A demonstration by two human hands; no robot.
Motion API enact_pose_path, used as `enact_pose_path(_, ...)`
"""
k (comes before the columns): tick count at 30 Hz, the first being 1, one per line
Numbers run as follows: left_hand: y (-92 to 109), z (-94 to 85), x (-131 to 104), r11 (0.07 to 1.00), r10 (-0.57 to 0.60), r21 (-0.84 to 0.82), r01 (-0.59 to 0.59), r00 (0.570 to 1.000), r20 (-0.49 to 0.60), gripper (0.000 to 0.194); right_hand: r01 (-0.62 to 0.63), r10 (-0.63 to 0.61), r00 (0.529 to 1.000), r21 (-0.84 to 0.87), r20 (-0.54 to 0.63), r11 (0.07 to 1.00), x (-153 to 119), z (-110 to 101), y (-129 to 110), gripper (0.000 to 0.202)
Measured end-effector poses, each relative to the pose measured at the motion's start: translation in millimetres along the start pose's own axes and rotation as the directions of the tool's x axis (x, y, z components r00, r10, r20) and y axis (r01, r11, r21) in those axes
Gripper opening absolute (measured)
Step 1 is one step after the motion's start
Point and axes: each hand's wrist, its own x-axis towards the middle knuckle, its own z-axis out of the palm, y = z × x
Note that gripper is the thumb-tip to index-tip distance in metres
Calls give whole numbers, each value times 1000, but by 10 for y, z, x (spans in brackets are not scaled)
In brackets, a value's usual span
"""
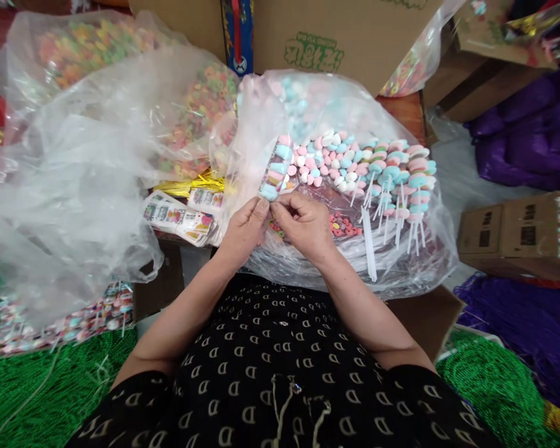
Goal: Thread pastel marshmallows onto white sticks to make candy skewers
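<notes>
Both hands meet in front of me at the lower end of a marshmallow skewer (278, 167), pink, blue and white, in a clear printed bag. My left hand (245, 229) is closed, its thumb and finger pinching the bag's bottom end. My right hand (307, 225) is closed at the same spot, thumb bent against the fingers; the stick is hidden behind them. Beyond the hands lie loose marshmallows (326, 158) on a plastic sheet. To the right, several finished skewers (396, 174) are piled beside a bundle of white sticks (368, 244). Ring candies (344, 225) show near my right hand.
Left of my hands are printed bags (177, 216) and gold twist ties (191, 185). Large plastic bags of ring candies (200, 106) stand behind them. A cardboard box (336, 37) borders the far side. Green strands (494, 379) and a small carton (506, 233) are at right.
</notes>
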Motion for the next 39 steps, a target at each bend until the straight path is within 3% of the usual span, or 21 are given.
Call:
enact_pose_path(4,23,-79,87,988,155,12,-156,985,73,35,67,-70,997,-75,-29,995,-34,4,-109,22)
enact_pose_path(10,442,-84,26,914,395,-190,-358,892,220,36,10,-11,999,-39,-44,999,27,-40,-24,16)
enact_pose_path(12,512,-96,-77,869,494,-113,-482,828,265,47,-29,30,996,13,-88,999,82,-87,7,15)
enact_pose_path(14,499,-115,-142,792,538,123,-598,779,322,51,-55,65,987,73,-148,996,119,-134,-11,14)
enact_pose_path(15,469,-122,-145,756,513,256,-603,788,341,50,-56,72,983,99,-166,994,124,-154,-40,15)
enact_pose_path(17,400,-121,-89,769,378,417,-485,871,315,58,-43,63,985,124,-160,991,104,-179,-118,15)
enact_pose_path(19,364,-103,14,881,250,354,-314,944,215,77,-38,49,995,124,-89,992,61,-188,-181,13)
enact_pose_path(21,384,-88,92,958,205,183,-220,974,100,88,-57,58,998,110,-5,992,26,-191,-191,12)
enact_pose_path(23,435,-91,96,975,196,98,-200,980,46,85,-98,94,995,102,37,990,21,-200,-154,12)
enact_pose_path(24,455,-100,71,978,176,98,-183,982,70,81,-117,114,993,107,33,987,28,-208,-131,12)
enact_pose_path(27,439,-135,-34,964,43,246,-99,974,222,75,-126,133,991,151,-34,980,46,-231,-111,13)
enact_pose_path(30,351,-130,-60,938,-39,345,-45,972,234,77,-98,107,993,163,-48,982,6,-242,-179,15)
enact_pose_path(32,313,-102,-22,968,4,243,-60,975,223,71,-99,100,995,167,3,981,-50,-246,-213,17)
enact_pose_path(35,308,-70,35,985,130,89,-151,970,206,41,-163,144,985,232,100,959,-132,-261,-159,21)
enact_pose_path(39,259,-94,-1,974,176,86,-207,944,278,33,-268,198,960,454,196,850,-234,-290,12,30)
